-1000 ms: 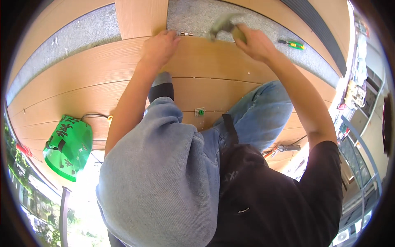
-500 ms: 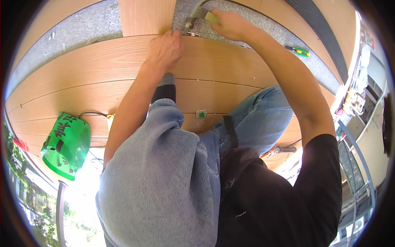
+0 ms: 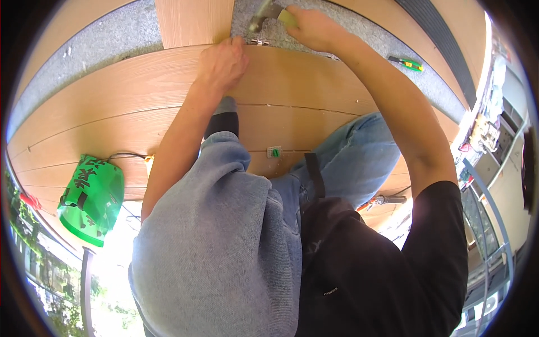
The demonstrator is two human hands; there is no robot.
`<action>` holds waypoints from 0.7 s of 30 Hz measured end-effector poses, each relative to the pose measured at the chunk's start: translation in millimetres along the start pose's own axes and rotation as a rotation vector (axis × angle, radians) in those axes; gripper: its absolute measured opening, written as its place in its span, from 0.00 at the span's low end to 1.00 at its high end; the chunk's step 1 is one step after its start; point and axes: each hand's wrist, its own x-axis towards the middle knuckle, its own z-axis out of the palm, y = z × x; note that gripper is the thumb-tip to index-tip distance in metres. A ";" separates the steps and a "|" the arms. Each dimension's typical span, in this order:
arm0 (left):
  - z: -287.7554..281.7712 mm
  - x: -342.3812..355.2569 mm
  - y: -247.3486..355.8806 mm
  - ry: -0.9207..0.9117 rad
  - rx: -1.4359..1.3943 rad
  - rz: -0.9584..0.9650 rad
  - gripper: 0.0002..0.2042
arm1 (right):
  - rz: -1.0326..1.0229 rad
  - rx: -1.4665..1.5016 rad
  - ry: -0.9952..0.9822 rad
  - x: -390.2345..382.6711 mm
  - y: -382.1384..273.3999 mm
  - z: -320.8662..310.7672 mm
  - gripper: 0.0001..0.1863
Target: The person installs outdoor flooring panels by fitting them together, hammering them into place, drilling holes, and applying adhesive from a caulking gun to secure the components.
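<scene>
My right hand (image 3: 303, 28) is closed round the light green handle of a hammer (image 3: 264, 16), whose metal head hangs over a small metal clip (image 3: 259, 42) at the far edge of a wood-grain plank (image 3: 281, 67). My left hand (image 3: 223, 62) is closed at that edge, just left of the clip, by a cross plank (image 3: 193, 22); whatever its fingertips hold is hidden. A green utility knife (image 3: 410, 65) lies to the right on the grey rough floor (image 3: 106, 33). A small grid piece with a green part (image 3: 274, 152) lies on the planks between my legs.
A green bag or cover (image 3: 90, 196) with a black cord sits at the left. A tool with a metal barrel (image 3: 390, 200) lies beside my right leg. A dark ribbed strip (image 3: 438, 50) runs at the far right. A railing (image 3: 494, 213) and clutter line the right rim.
The hammer in my right hand has moved left and up, over the clip. My left hand has shifted slightly, staying closed at the plank's edge.
</scene>
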 end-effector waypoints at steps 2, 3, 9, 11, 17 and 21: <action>1.1 -0.8 -1.0 0.027 -0.004 -0.007 0.10 | 0.063 0.013 -0.068 -4.1 -2.5 -6.0 0.22; 1.2 -1.1 -1.1 0.026 -0.004 -0.008 0.10 | 0.063 0.014 -0.068 -6.6 -3.4 -4.7 0.22; -0.9 1.9 6.6 0.047 0.001 -0.016 0.09 | 0.131 0.053 0.023 -20.5 22.2 -3.1 0.23; -1.5 6.0 7.6 0.026 0.036 0.009 0.09 | 0.091 0.049 0.102 -30.2 38.9 -0.7 0.24; -21.2 14.4 22.9 0.114 0.135 0.156 0.04 | 0.638 1.553 -0.123 -83.5 -22.2 -4.4 0.20; -16.6 33.6 14.5 -0.014 0.100 0.256 0.08 | 0.753 1.617 0.062 -75.6 -43.3 41.8 0.16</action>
